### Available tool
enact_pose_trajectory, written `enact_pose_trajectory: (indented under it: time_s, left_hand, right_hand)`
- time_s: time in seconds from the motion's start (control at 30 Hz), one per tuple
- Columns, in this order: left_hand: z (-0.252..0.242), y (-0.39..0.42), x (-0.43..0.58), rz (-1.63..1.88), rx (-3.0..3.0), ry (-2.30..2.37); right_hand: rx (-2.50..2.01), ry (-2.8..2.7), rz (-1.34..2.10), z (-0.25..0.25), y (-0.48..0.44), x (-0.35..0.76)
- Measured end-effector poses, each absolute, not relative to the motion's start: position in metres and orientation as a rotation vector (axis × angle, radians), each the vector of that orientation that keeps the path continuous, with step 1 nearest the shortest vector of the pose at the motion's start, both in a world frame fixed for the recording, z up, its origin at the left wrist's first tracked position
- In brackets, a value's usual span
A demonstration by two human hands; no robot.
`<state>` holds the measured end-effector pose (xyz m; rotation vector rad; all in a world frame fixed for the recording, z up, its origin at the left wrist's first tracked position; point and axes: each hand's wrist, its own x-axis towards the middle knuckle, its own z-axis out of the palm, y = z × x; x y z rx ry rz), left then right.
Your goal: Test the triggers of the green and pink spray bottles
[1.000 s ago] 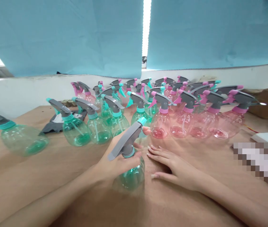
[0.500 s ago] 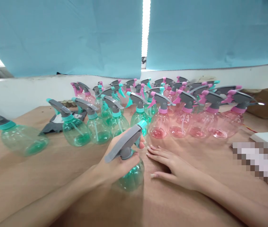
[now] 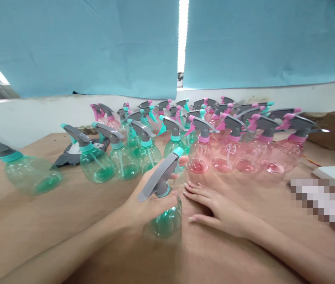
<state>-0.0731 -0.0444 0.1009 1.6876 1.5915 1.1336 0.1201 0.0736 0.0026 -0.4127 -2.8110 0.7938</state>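
A green spray bottle (image 3: 169,217) with a grey head and turquoise nozzle stands on the wooden table, close in front of me. My left hand (image 3: 146,197) is round its neck, thumb on the near side and fingers reaching behind the head; part of the fingers is hidden by it. To the right, my right hand (image 3: 216,205) lies flat on the tabletop, palm down with fingers stretched out, holding nothing. Just beyond my hands is a row of spray bottles, such as a green one (image 3: 126,163) and a pink one (image 3: 199,156).
Several more green and pink spray bottles crowd the back of the table (image 3: 96,236). One green bottle (image 3: 34,175) is at the far left. A dark plastic bag (image 3: 68,157) lies behind the green ones. At right are a white box (image 3: 334,172) and a cardboard box (image 3: 333,128).
My left hand's fingers have straightened somewhat behind the spray bottle's head. The bottle sits slightly farther right and more upright. My right hand has not moved.
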Motion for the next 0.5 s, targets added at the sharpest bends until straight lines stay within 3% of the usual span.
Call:
enact_pose_trajectory:
  time_s: [0.5]
  left_hand:
    - [0.0963, -0.0411, -0.0698, 1.250, 1.626, 1.570]
  right_hand:
    - [-0.403, -2.780, 0.807, 0.0002, 0.0743, 0.1205]
